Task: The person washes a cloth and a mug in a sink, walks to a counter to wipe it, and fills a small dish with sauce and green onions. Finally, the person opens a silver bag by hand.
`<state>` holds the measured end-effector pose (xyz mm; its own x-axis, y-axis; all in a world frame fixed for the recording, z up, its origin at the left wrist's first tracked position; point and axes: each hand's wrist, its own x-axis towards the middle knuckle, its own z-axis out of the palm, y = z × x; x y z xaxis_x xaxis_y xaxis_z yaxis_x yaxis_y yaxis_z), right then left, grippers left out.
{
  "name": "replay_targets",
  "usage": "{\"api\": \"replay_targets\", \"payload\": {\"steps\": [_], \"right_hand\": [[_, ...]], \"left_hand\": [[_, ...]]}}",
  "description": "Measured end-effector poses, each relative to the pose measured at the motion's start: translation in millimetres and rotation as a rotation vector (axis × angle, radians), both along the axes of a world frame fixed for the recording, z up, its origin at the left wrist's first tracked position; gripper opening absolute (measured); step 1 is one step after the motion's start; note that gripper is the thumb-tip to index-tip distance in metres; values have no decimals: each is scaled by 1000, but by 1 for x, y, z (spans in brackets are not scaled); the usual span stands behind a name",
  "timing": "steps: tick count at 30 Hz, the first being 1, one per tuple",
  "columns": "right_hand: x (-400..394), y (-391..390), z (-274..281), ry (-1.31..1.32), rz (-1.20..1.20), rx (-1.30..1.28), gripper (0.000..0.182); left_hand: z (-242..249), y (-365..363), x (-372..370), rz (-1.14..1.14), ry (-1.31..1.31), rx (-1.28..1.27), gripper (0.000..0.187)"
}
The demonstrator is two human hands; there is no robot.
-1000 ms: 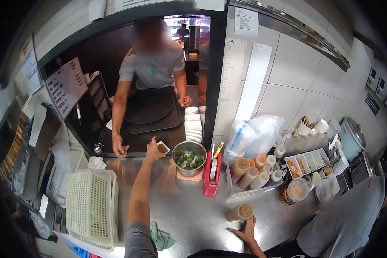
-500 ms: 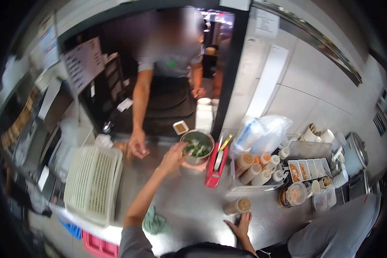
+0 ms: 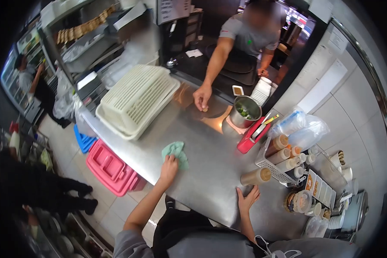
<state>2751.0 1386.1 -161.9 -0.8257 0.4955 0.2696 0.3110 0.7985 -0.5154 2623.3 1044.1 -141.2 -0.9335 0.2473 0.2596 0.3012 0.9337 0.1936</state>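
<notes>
Cloth (image 3: 175, 149) — left hand (image 3: 169, 169) now gripping it, away from pot (image 3: 239, 118) | right hand (image 3: 248, 198) — grip spread beside bottle (image 3: 255, 176)

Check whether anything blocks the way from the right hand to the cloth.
Nothing visible does: bare counter lies between the right hand and the cloth, which the left hand touches. The bottle is near the right hand, but off that line.

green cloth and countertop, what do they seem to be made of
Green cloth: probably thin, matt fabric, weave unclear, since it crumples into soft folds. Countertop: likely stainless steel, satin finish, judging by its grey sheen and blurred reflections.
</notes>
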Motion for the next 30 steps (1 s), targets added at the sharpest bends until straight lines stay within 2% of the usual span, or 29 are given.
{"api": "replay_targets", "payload": {"steps": [3,6,8,9,12,15,17,20,21,22,24,28,30], "right_hand": [[3,-1,-1,38,34,15,85],[7,0,0,295,106,-238,76],[11,-1,-2,280,-12,-289,72],[17,-5,-4,276,-80,-312,71],[31,-32,-14,242,-95,-255,72],[40,-86,-11,140,23,27,66],[33,-119,-15,123,221,99,64],[21,-173,-8,48,453,124,63],[12,-188,-9,12,505,170,63],[4,-203,-8,-21,554,212,64],[-9,-237,-2,-64,612,295,66],[-13,-255,10,-157,587,421,67],[-14,-254,10,-137,616,379,67]], "left_hand": [[-18,11,-9,107,28,108,16],[-13,17,-8,112,20,193,23],[-22,15,-7,90,92,239,24],[-26,14,-6,75,20,321,27],[-5,0,22,-49,-47,607,33],[-3,-25,68,-185,172,800,29],[11,-55,105,-261,257,909,24],[-6,-109,152,-96,-199,1180,20],[-24,-120,161,-8,-53,1287,16],[-46,-131,166,107,-49,1281,17],[-82,-154,177,283,-303,1280,26],[-156,-185,190,269,-611,1088,37],[-181,-196,184,236,-759,1025,42]]}}
